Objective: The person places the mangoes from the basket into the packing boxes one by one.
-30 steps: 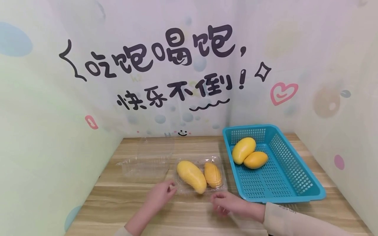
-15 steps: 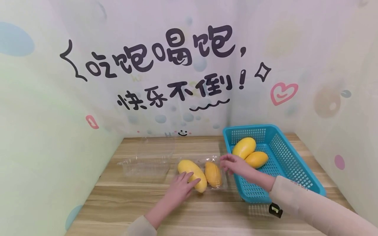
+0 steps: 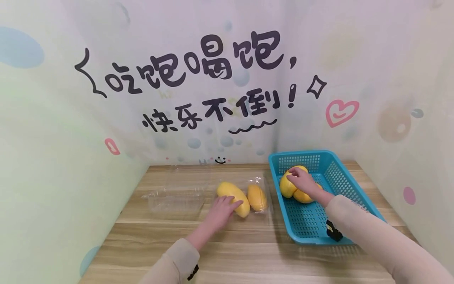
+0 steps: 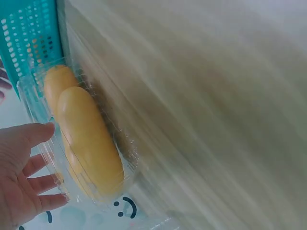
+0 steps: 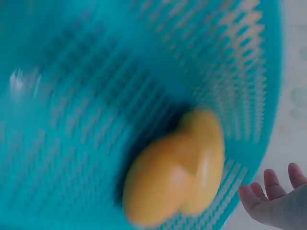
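My left hand is at the near side of a clear plastic clamshell box. Its fingers are spread and touch the box's side in the left wrist view. Inside lie a large yellow mango and a smaller orange-yellow mango. My right hand reaches over the blue basket, above a yellow mango and an orange-yellow mango that lie against each other. Its fingers are loosely bent and apart from the fruit in the right wrist view.
Another clear plastic box stands with its lid up at the left of the wooden table. Walls covered with printed sheeting close off the back and both sides.
My left hand has come onto the box, which has slid away from me with its mangoes. My right hand has moved from the table's front, past the box, to over the basket's mangoes.
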`<state>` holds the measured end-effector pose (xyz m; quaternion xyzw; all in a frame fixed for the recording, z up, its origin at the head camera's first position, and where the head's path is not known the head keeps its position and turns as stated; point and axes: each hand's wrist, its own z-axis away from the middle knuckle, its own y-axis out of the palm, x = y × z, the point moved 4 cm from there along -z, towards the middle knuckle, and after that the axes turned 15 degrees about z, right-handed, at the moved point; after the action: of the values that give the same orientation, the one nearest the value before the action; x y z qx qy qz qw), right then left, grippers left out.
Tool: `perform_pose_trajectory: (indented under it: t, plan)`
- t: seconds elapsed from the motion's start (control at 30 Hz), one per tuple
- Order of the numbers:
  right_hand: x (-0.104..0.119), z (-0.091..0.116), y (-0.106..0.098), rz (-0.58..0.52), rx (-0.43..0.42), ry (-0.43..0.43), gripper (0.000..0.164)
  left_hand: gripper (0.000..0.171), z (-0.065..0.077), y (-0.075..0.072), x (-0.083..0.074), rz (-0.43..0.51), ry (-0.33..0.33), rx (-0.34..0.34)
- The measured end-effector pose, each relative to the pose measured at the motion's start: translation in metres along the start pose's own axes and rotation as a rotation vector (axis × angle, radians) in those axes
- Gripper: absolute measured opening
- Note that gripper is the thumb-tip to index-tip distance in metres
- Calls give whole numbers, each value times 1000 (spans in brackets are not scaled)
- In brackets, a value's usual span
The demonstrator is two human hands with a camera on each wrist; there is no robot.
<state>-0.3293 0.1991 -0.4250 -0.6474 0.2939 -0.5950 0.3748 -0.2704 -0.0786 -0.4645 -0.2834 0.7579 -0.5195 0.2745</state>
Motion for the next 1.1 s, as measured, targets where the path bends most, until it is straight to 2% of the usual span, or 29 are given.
perform_pose_trajectory:
  t: [0.1,0.17,0.3,0.5,0.9,1.1]
  plan:
    - [-10,-8,-2,119,-12,6,45,47,-11,1,7,-7,-34,33]
    - [-16,-12,-3,157,-8,25,47,47,-18,2,12,-8,-54,58]
    - [-27,-18,-3,164,23,92,50,49,-31,3,18,-14,-89,102]
    - [-38,-22,0,151,62,169,55,50,-45,7,29,-9,-133,113]
    - [-46,-26,10,203,101,270,67,49,-61,20,45,-52,-195,131]
    - [-50,-21,15,213,124,299,69,50,-67,25,53,-83,-228,173]
